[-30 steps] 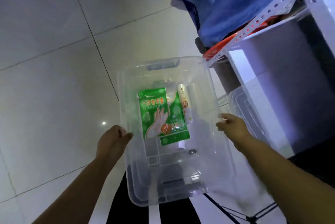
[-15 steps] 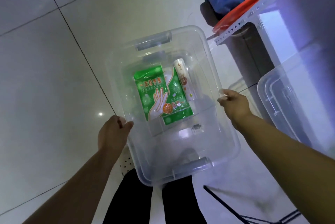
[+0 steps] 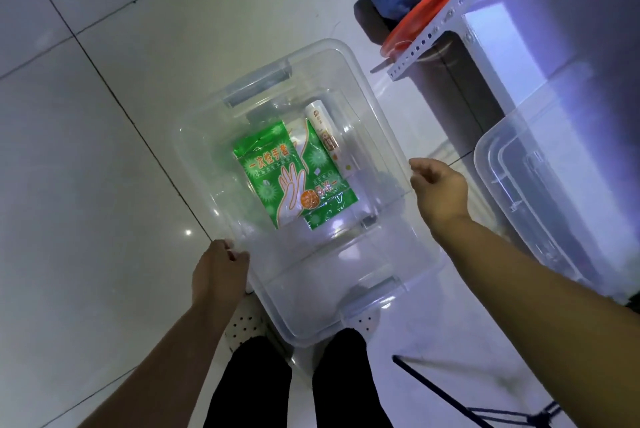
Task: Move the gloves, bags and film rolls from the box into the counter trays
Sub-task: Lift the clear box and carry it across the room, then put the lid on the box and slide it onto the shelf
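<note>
While glove packs (image 3: 294,182) lie inside, left hand (image 3: 219,273) and right hand (image 3: 439,187) clamp fingers on the box (image 3: 304,275).

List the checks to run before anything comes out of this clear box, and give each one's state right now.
1. Left hand grips the box at its left rim: ok.
2. Right hand grips the right rim: ok.
3. Green glove packs lie flat on the box bottom, overlapping: ok.
4. Film roll lies beside the packs, on their right: ok.
5. Box set down on the floor: cannot tell from this view.
6. Counter trays in sight: not ok, none show.
</note>
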A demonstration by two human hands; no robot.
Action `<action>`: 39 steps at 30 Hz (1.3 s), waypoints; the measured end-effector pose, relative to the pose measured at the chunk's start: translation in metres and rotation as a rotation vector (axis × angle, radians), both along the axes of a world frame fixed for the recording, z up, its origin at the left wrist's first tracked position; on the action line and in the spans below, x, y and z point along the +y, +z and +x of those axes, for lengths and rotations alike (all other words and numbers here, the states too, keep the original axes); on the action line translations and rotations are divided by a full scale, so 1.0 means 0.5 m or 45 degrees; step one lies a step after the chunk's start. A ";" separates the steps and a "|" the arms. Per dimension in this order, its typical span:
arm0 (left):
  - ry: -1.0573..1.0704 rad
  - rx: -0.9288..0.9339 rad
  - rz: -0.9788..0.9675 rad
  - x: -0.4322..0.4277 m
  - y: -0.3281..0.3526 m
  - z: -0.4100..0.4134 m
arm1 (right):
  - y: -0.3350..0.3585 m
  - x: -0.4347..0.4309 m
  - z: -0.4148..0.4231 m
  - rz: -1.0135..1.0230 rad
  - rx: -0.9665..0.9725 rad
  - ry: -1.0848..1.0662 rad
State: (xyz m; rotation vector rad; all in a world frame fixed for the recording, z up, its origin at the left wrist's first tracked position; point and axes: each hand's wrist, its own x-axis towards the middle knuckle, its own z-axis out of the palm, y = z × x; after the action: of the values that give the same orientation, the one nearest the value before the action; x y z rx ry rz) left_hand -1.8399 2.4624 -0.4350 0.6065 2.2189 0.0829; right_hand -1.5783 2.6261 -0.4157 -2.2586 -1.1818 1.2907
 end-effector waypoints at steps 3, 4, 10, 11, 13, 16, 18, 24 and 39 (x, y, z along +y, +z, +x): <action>0.089 0.098 0.043 0.022 0.038 0.022 | 0.045 -0.038 0.030 0.081 0.069 -0.221; 0.101 0.115 0.113 0.034 0.053 0.033 | 0.060 -0.053 0.045 0.070 0.065 -0.337; -0.159 0.034 0.475 0.124 0.102 0.106 | 0.094 -0.083 0.158 -0.119 0.166 -1.292; -0.196 0.023 0.522 0.139 0.102 0.120 | 0.089 -0.079 0.173 -0.119 0.222 -1.436; -0.263 0.003 0.591 0.164 0.096 0.147 | 0.078 -0.069 0.194 -0.047 0.296 -1.592; -0.361 -0.034 0.624 0.185 0.086 0.181 | 0.046 -0.048 0.218 0.066 0.624 -1.577; -0.451 -0.057 0.621 0.187 0.082 0.199 | 0.042 -0.037 0.237 0.091 0.684 -1.541; -0.649 -0.243 0.509 0.158 0.124 0.231 | 0.112 -0.043 0.239 0.139 0.776 -2.313; 0.070 -1.046 0.328 0.185 0.320 0.331 | 0.283 -0.273 0.216 -0.055 0.506 -1.800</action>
State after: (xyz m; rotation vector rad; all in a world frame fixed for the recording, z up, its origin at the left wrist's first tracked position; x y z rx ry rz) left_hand -1.6746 2.5552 -0.2749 0.5211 1.4299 0.5514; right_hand -1.4705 2.4898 -0.2744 -1.8932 0.5813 0.9646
